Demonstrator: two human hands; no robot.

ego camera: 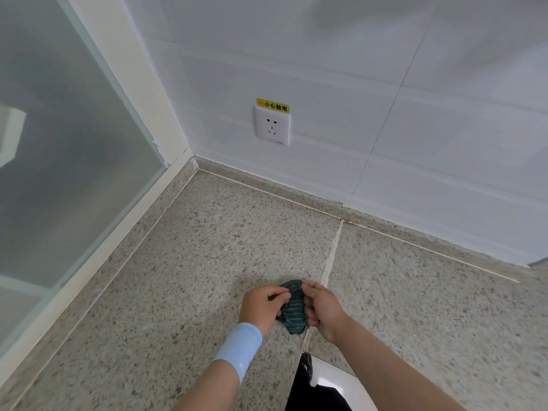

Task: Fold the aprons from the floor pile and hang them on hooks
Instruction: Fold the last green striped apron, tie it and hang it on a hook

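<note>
Both hands, left hand [264,307] and right hand [323,310], pinch a bunched green striped apron [293,307] in curled fingers [281,295].

A light blue band [239,348] was worn on the wrist behind the left hand [262,307], with a small pale mark on it. The right forearm [385,363] was bare. A black garment [314,393] showed between both arms.

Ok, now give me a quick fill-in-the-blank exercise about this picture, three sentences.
1. The left hand and right hand grip a bunched cloth that is dark ____ with thin pale stripes.
2. The sticker above the wall socket is ____.
3. The light blue band sits on the ____ wrist.
Missing words: green; yellow; left.
</note>
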